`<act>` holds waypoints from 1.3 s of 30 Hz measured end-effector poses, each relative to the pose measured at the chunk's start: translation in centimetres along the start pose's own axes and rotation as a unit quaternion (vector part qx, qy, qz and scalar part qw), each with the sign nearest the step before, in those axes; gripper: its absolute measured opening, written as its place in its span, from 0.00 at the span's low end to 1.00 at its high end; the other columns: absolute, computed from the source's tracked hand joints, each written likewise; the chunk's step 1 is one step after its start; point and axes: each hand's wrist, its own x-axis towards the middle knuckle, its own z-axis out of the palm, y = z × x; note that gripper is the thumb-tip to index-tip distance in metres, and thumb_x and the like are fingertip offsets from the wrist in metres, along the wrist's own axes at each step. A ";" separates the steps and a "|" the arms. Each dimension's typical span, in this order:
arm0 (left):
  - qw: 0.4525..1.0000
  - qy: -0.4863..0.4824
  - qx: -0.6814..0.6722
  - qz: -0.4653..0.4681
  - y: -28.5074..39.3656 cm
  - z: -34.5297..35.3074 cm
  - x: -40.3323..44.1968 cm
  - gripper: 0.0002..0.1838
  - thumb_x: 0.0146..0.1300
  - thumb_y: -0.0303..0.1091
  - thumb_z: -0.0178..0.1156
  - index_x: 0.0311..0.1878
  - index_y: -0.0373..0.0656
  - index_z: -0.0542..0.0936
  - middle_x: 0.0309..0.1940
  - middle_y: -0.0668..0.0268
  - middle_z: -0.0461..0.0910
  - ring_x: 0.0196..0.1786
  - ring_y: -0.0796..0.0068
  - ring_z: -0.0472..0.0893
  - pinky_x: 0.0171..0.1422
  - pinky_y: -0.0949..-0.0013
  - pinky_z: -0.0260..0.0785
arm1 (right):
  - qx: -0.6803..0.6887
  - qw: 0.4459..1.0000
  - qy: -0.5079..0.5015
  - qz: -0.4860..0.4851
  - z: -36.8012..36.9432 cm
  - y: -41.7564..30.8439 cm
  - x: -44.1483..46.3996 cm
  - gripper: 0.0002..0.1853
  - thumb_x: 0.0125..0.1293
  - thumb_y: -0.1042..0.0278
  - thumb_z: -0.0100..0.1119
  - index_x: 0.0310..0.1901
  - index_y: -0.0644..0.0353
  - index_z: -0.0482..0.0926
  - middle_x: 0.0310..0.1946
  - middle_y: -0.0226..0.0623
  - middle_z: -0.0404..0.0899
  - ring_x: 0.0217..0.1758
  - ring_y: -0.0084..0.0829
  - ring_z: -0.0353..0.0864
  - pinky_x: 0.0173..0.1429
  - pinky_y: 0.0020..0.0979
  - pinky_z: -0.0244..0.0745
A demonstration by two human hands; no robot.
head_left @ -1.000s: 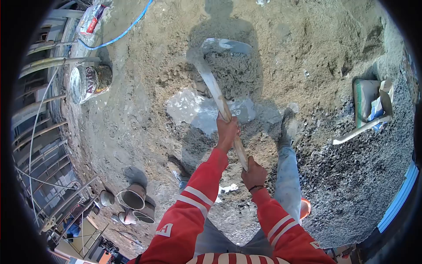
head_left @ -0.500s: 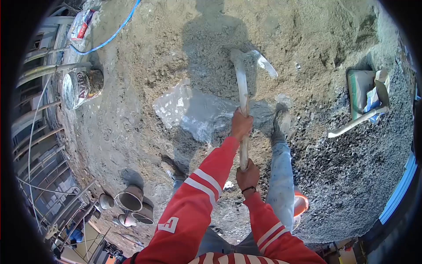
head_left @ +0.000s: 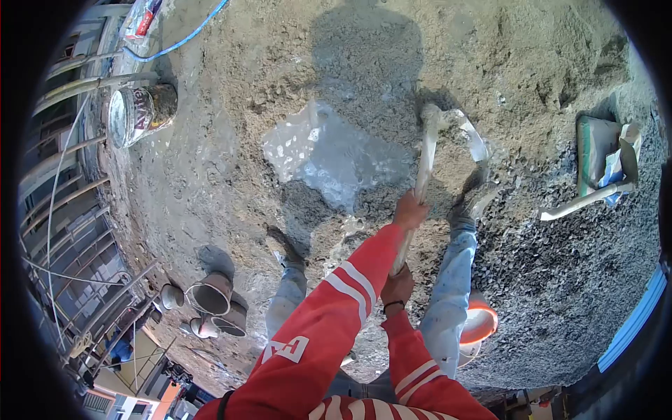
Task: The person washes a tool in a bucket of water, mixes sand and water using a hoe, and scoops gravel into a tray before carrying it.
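A hoe (head_left: 427, 154) with a pale wooden handle slants away from me, its caked blade resting on the wet sandy mix near my right foot. My left hand (head_left: 411, 211) wraps round the middle of the handle. Lower down, close to its end, my right hand (head_left: 397, 288) is closed on the same handle, with a dark band at the wrist. Left of the blade lies a shiny grey puddle (head_left: 343, 157) in the sandy mix (head_left: 280, 91). My two feet stand either side of the handle's near end.
Dark gravel (head_left: 532, 273) spreads on the right, where bags (head_left: 597, 150) and a second hoe (head_left: 581, 203) lie. A paint bucket (head_left: 150, 112) stands at the left below a blue hose (head_left: 182, 43). Nearer are grey buckets (head_left: 210, 294) and an orange-rimmed bucket (head_left: 483, 320) by my right leg.
The hoe has moved right and a little nearer, its blade now close to my right foot. Both hands have shifted with the handle, and more of the puddle shows. The view has shifted slightly.
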 end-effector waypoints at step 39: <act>0.883 0.326 -0.322 0.102 2.9 -36.9 8.6 0.10 0.60 0.27 0.59 0.41 0.36 0.68 0.19 0.66 0.72 0.16 0.77 0.73 0.17 0.70 0.68 | -0.256 0.884 -0.021 -0.391 13.8 -26.0 5.1 0.23 0.49 0.70 0.69 0.47 0.53 0.72 0.31 0.47 0.82 0.36 0.51 0.83 0.38 0.47 0.78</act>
